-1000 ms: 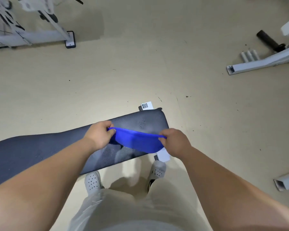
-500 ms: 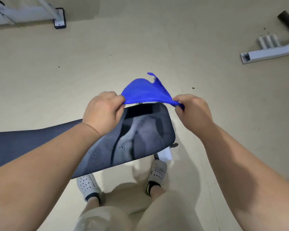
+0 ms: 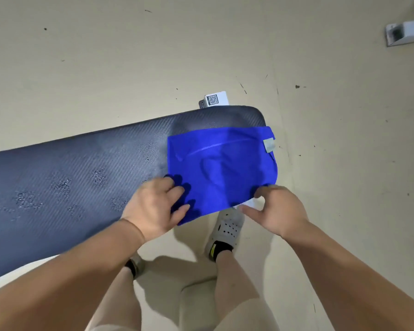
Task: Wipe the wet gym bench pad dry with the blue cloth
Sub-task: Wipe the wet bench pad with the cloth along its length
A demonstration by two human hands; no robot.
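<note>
A blue cloth [image 3: 221,170] lies spread and rumpled over the right end of a dark, ribbed gym bench pad [image 3: 77,185] at centre frame, its near edge overhanging; patches of water droplets speckle the pad toward the left of the frame.

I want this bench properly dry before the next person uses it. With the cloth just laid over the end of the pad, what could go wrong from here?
1. The blue cloth overhangs the near edge of the pad, held only at its near corners by the left hand and right hand; it could bunch or slip off.
2. Droplet patches lie farther left, so wiping only this end would probably leave them wet.
</note>
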